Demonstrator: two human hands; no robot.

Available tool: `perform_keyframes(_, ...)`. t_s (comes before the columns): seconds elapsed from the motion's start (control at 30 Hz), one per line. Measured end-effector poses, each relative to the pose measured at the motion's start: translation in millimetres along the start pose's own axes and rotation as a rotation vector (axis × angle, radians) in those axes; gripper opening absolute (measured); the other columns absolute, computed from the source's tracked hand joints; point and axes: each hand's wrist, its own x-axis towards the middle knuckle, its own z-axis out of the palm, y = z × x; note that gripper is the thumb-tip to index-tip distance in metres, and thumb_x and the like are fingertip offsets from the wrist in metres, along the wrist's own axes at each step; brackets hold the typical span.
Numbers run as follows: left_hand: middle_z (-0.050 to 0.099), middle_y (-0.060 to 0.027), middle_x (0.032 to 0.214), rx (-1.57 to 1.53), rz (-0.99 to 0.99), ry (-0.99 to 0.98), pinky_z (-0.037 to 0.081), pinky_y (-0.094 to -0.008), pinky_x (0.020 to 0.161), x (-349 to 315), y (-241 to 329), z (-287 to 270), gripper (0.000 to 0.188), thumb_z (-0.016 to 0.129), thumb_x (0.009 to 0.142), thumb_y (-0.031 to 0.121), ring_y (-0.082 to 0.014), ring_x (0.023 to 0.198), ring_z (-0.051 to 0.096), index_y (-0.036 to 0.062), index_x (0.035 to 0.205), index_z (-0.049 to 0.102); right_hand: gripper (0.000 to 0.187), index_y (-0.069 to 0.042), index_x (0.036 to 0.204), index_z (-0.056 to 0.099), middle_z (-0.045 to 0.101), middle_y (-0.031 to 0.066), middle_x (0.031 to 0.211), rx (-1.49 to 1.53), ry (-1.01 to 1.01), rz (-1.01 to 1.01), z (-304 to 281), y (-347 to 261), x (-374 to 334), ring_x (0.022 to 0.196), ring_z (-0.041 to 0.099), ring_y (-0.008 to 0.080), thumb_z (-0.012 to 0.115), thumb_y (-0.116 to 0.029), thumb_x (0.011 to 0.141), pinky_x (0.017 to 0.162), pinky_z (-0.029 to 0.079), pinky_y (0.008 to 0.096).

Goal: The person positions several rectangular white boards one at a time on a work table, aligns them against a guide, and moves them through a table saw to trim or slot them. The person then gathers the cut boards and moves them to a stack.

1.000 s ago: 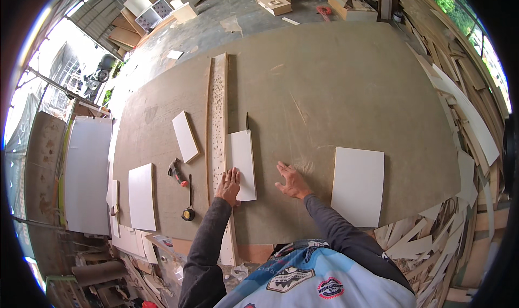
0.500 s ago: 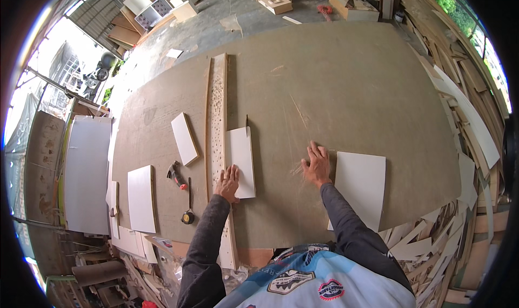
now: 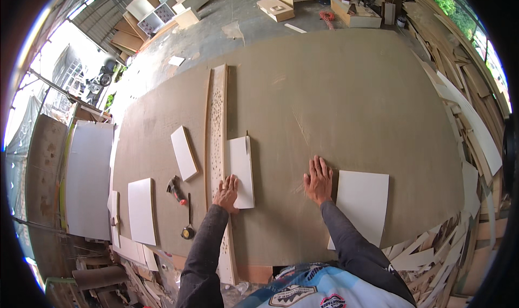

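My left hand [image 3: 226, 193] lies flat with fingers stretched, across the lower left edge of a narrow white panel [image 3: 241, 173] and the long speckled wooden strip [image 3: 218, 113] beside it. A slim dark pointed thing [image 3: 247, 140], perhaps a pencil, is at the panel's top right corner. My right hand [image 3: 318, 181] rests palm down on the brown worktable [image 3: 346, 97], fingers extended, holding nothing. Just right of it lies a larger white panel [image 3: 363, 205], partly covered by my right forearm.
Left of the strip lie a small white board [image 3: 184, 153], a hammer [image 3: 175, 190], a tape measure [image 3: 187, 232] and another white panel [image 3: 141, 210]. Wood offcuts [image 3: 432, 248] are heaped past the table's right side. Wooden boxes [image 3: 354, 13] stand on the floor beyond.
The view has tilted, so the table and things on it sit lower. My right hand's fingers have straightened and point more forward. My left hand stays on the panel's edge.
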Motion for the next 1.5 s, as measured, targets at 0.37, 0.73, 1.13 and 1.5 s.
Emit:
perform_keyframes(0.37,0.021,-0.0275,0.168,0.019,0.008,0.013,0.022,-0.0553,0.126,22,-10,-13,0.135,0.093,0.060,0.048,-0.0397,0.157,0.020,-0.0085,0.159,0.022,0.061,-0.003,0.154,0.045,0.032,0.0137,0.168,0.018,0.030,-0.001,0,4,2,0.155,0.026,0.0330,0.051,-0.035,0.101,0.119,0.027,0.0588)
perform_keyframes(0.73,0.021,-0.0271,0.168,0.017,0.001,0.009,0.022,-0.0550,0.126,37,-19,-19,0.136,0.094,0.060,0.047,-0.0400,0.157,0.020,-0.0081,0.160,0.020,0.062,-0.001,0.152,0.047,0.034,0.0148,0.167,0.036,0.041,-0.013,0,5,3,0.153,0.029,0.0337,0.053,-0.034,0.100,0.119,0.027,0.0588)
perform_keyframes(1.13,0.025,-0.0272,0.167,0.082,0.005,0.037,0.024,-0.0570,0.124,55,-27,-28,0.135,0.094,0.058,0.050,-0.0398,0.156,0.024,-0.0083,0.158,0.024,0.061,-0.001,0.152,0.047,0.034,0.0150,0.166,0.042,0.049,-0.024,-1,6,4,0.153,0.029,0.0335,0.054,-0.033,0.100,0.120,0.026,0.0591)
perform_keyframes(1.5,0.021,-0.0266,0.168,0.037,0.001,0.031,0.020,-0.0615,0.124,80,-44,-30,0.137,0.094,0.058,0.048,-0.0377,0.158,0.019,-0.0087,0.159,0.020,0.062,-0.001,0.151,0.048,0.036,0.0143,0.166,0.036,0.054,-0.027,-5,5,5,0.152,0.030,0.0324,0.060,-0.031,0.097,0.119,0.026,0.0563)
